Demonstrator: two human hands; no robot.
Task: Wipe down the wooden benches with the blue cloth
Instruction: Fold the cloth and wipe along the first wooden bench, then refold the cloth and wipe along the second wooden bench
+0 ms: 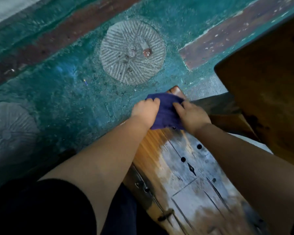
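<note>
Blue cloth (165,112), dark and bunched, lies on the far end of the wooden bench (185,167), just right of the frame's centre. The bench runs from the lower right of the frame up toward the centre; its top shows a wet, pale sheen, several dark round holes and straight cracks.

Head view, hands:
- Left hand (147,111) sits on the left edge of the cloth, fingers curled over its upper corner and gripping it.
- Right hand (191,114) sits on the right edge of the cloth, fingers bent down onto the fabric and holding it against the wood.
- Both forearms extend from the lower edge of the frame; a dark sleeve (49,206) covers the left upper arm at lower left.

Surroundings:
- Teal painted floor (58,99) fills the left and upper frame.
- A round grooved stone disc (132,52) is set in the floor at upper centre; part of a second one (8,131) shows at the left edge.
- A second wooden bench (268,85) occupies the right edge.
</note>
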